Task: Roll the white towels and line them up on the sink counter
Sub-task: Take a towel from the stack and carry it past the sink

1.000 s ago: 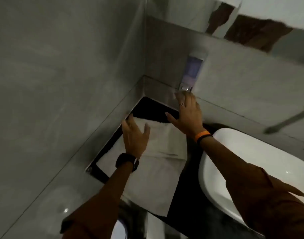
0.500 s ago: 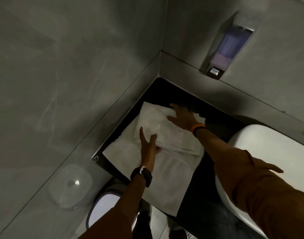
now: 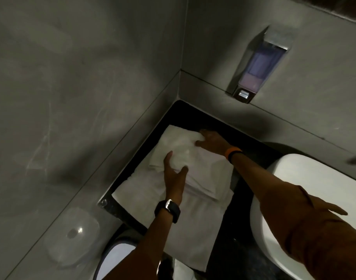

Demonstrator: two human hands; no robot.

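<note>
Head view: folded white cloth towel [image 3: 195, 158] lies atop a flat white towel [image 3: 185, 223] on the black tabletop [image 3: 229, 126]. Left hand [image 3: 174, 178], fingers spread, presses it; right hand [image 3: 212, 139] fingers pinch its far edge.

- A folded towel [image 3: 185, 150], white and soft-looking, lay on top of a larger one in the far corner of the counter [image 3: 241, 190], close to where the two grey walls met. Its layered edges showed along the near right side, and its top was slightly rumpled and not yet rolled.
- A flat towel [image 3: 193, 225], white and spread open, lay beneath it, covering most of the counter's left part, with its near end hanging over the front edge.
- The counter was black and glossy, set into the corner, with bare strips showing along the back and to the right of both towels.
</note>
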